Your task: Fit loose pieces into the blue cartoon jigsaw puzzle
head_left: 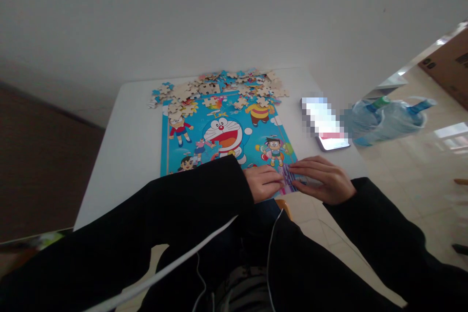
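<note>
On the bench (117,141), the jigsaw puzzle (252,139) has its purple-striped corner (288,175) directly between your left hand (263,183) and right hand (327,180); I can't tell whether either grip holds a piece.

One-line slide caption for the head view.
Both hands, left and right, at the near right corner of a cartoon puzzle, loose pieces heaped beyond.

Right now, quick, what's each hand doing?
Left hand: fingers at the puzzle's purple corner; grip unclear.
Right hand: fingertips there too; grip unclear.
</note>
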A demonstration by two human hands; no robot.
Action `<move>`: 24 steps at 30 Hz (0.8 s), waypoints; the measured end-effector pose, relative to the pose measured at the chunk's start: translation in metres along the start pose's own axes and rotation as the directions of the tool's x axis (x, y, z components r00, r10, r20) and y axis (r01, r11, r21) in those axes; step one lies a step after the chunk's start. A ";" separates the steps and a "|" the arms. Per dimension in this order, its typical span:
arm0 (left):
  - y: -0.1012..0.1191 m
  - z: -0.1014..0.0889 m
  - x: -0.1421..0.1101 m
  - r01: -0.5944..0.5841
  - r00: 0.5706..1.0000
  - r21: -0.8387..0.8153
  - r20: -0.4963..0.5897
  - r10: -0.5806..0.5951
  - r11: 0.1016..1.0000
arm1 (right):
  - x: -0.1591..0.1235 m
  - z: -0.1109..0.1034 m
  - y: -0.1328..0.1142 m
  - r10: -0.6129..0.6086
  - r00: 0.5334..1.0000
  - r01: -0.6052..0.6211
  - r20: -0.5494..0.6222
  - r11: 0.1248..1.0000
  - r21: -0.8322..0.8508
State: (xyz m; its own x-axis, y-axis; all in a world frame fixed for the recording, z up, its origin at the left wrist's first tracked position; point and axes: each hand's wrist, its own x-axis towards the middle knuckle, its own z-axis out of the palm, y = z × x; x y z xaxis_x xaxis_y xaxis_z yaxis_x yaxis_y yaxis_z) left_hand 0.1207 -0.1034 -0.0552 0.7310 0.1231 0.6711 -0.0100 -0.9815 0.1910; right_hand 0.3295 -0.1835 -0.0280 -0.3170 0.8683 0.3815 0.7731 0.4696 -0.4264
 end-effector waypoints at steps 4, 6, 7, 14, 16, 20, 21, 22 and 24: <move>0.000 0.005 0.000 0.002 1.000 -0.015 0.011 -0.001 1.000 | -0.001 0.001 0.001 -0.001 1.000 0.001 -0.003 1.000 0.001; 0.001 0.006 0.001 -0.002 1.000 -0.008 -0.002 0.002 1.000 | 0.000 0.000 0.003 -0.017 1.000 0.017 -0.002 1.000 0.004; 0.001 0.006 0.002 0.003 1.000 -0.003 -0.017 -0.003 1.000 | 0.000 0.000 0.004 -0.026 1.000 0.026 0.000 1.000 0.010; 0.001 0.000 0.000 -0.005 0.991 -0.020 0.133 0.007 1.000 | 0.009 -0.009 0.011 -0.068 0.994 0.062 0.083 0.996 0.063; -0.001 -0.001 -0.002 -0.024 0.983 -0.052 0.181 0.033 0.998 | 0.010 -0.009 0.010 -0.063 0.993 0.058 0.104 0.997 0.052; -0.005 0.000 -0.005 -0.091 0.973 -0.091 0.203 0.108 0.992 | 0.008 -0.005 0.009 -0.128 0.980 0.123 0.150 0.991 0.045; -0.005 -0.001 -0.005 -0.097 0.970 -0.100 0.215 0.117 0.990 | 0.007 -0.004 0.009 -0.146 0.977 0.141 0.155 0.989 0.039; -0.004 -0.002 -0.005 -0.085 0.967 -0.102 0.231 0.107 0.991 | 0.007 -0.002 0.009 -0.155 0.975 0.153 0.157 0.988 0.029; -0.002 -0.006 -0.005 -0.017 0.958 -0.072 0.283 0.037 0.997 | 0.005 0.001 0.009 -0.159 0.977 0.161 0.141 0.987 -0.002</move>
State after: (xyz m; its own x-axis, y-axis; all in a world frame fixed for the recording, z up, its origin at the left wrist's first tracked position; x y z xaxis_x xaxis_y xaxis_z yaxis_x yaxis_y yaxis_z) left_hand 0.1130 -0.1009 -0.0541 0.8934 0.0406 0.4475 -0.0716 -0.9703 0.2309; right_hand 0.3339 -0.1753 -0.0310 -0.5105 0.7961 0.3250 0.7128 0.6032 -0.3579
